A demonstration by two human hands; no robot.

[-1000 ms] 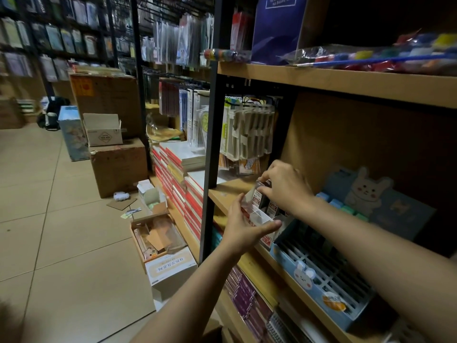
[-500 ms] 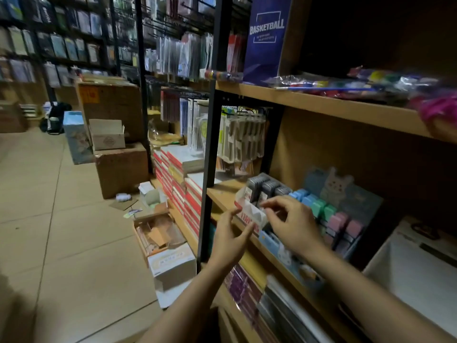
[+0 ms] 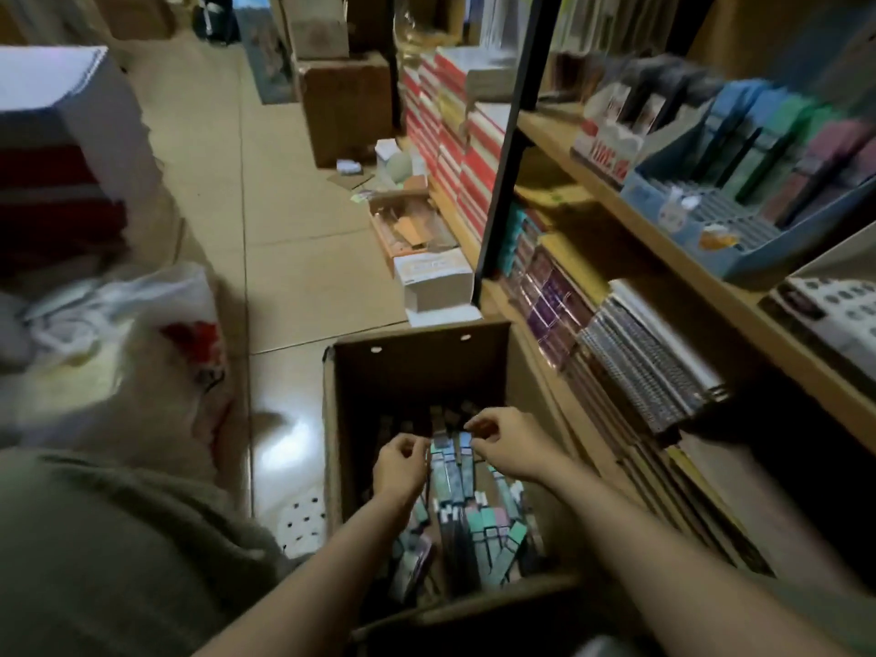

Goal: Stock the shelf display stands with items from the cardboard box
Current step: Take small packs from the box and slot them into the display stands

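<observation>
Hands [image 3: 400, 462] [image 3: 505, 443] over slim packs [image 3: 452, 471] inside cardboard box [image 3: 417, 372]

Your left hand [image 3: 400, 462] and right hand [image 3: 502, 445] sit side by side inside the open cardboard box [image 3: 417, 367], above the slim packs [image 3: 455, 471] that lie in it. The packs run from under your hands back toward you. Beyond your hands, past the far wall of the box, a small carton [image 3: 433, 279] stands on the floor [image 3: 294, 230], with an open tray of scraps [image 3: 407, 225] just behind it. To the right of your right hand the shelf unit [image 3: 630, 220] rises; the display stand [image 3: 701, 215] sits on its upper shelf, well above and right of your hands. Notebooks [image 3: 644, 353] lie on the shelf below it. Left of your left hand, a plastic bag [image 3: 142, 315] rests on the floor.
</observation>
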